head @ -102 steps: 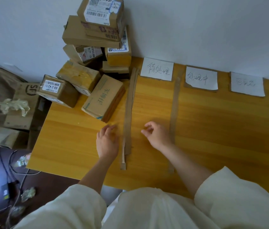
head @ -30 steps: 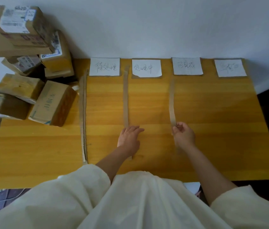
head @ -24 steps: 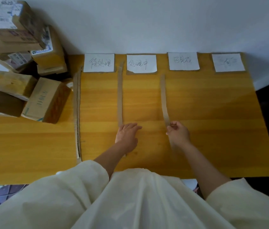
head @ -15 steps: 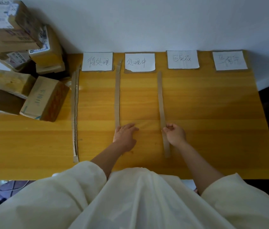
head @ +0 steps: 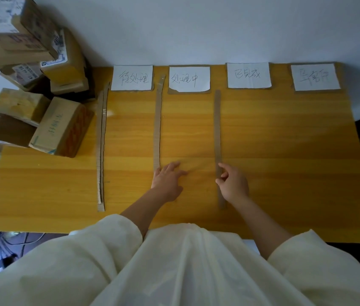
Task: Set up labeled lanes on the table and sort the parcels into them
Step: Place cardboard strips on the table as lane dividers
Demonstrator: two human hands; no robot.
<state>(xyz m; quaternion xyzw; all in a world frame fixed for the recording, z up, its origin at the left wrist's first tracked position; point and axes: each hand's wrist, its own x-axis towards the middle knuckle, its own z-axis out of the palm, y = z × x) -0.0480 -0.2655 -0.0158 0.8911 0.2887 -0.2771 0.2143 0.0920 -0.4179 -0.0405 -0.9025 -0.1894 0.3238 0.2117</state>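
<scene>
The left hand (head: 167, 181) lies flat on the yellow wooden tabletop (head: 285, 151), fingers spread and relaxed, covering the near end of the middle brown cardboard strip (head: 157, 124). The right hand (head: 233, 183) pinches the right-hand brown cardboard strip (head: 217, 129) between thumb and curled fingers. Brown cardboard parcels (head: 62, 127) are stacked at the tabletop's far-left corner, beside four white handwritten paper labels (head: 132, 77) lined along the far edge.

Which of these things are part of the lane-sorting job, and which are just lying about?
Part of the job:
paper labels
cardboard strips
parcels
table
right hand, touching a strip
left hand

Just lying about:
cables on the floor
</scene>
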